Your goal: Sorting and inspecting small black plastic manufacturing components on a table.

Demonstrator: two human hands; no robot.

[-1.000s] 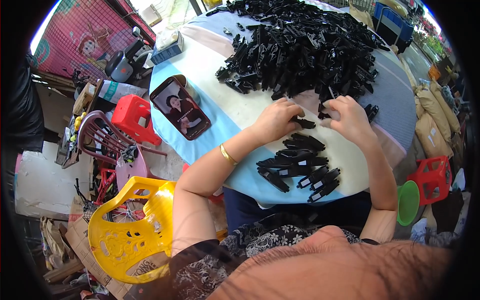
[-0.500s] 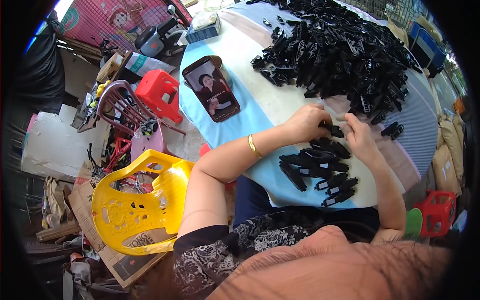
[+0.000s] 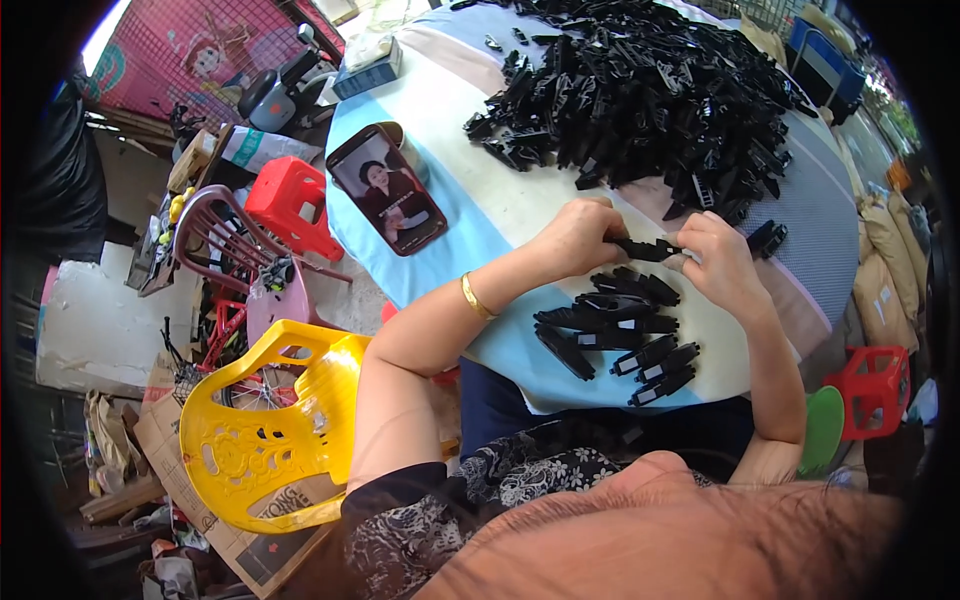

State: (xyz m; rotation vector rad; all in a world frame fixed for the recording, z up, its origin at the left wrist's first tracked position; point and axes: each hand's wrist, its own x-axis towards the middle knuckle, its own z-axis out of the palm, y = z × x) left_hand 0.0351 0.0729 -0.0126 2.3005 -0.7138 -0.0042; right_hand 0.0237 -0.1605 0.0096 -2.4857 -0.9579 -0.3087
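My left hand and my right hand meet over the table, both gripping one long black plastic part held level between them. Just below the hands lie several finished black parts in a loose row near the table's front edge. A big heap of the same black parts covers the far half of the table. A gold bangle sits on my left wrist.
A phone with a lit screen leans at the table's left edge, a small box behind it. Left of the table stand a yellow plastic chair, a red stool and clutter. Another red stool and a green lid sit at right.
The view has shifted, so the table sits more to the right. Both hands stay together on a black part above the row of finished ones.
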